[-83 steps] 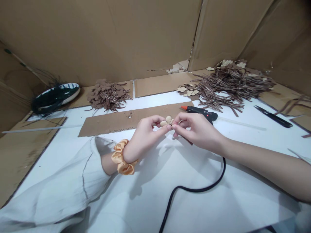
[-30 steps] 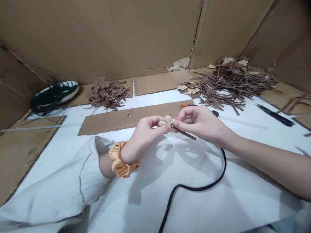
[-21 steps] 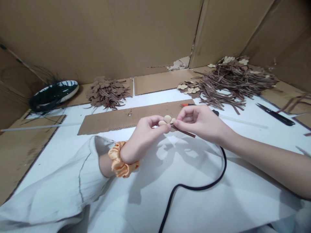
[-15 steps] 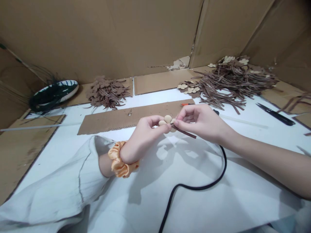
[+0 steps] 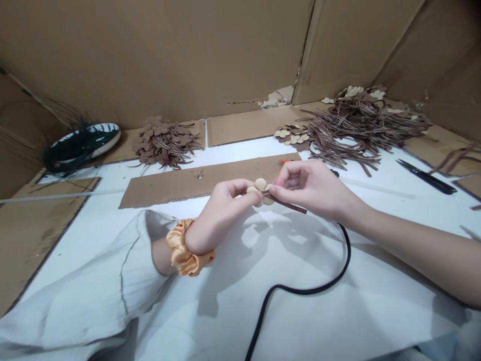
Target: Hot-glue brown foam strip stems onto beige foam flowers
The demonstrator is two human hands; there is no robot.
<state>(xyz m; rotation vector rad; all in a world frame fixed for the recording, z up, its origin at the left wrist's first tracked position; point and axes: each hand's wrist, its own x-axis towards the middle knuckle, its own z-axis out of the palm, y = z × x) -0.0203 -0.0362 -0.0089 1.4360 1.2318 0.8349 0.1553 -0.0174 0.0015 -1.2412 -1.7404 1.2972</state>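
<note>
A beige flower-shaped cutout (image 5: 260, 184) is pinched between the thumb and fingers of my left hand (image 5: 233, 200). Across its middle lies a narrow dark brown stitched strip (image 5: 289, 204), its free end slanting down to the right. My right hand (image 5: 306, 188) is closed at the flower's right side, thumb and forefinger pinching the strip against it. Both hands are held above the white table, in front of a long cardboard piece (image 5: 169, 186). An orange scrunchie (image 5: 186, 248) circles my left wrist.
Brown flower cutouts with strips (image 5: 161, 140) are heaped at the back left, beside a dish (image 5: 108, 145) of dark green strands. Back right is a pile of brown strips (image 5: 356, 125) near beige flowers (image 5: 291, 134). Black snips (image 5: 426, 176) lie right; a black cord (image 5: 285, 289) curves in front.
Both hands keep their pinch on the flower and strip. The strip's free end has shifted slightly right, and the flower has moved a touch.
</note>
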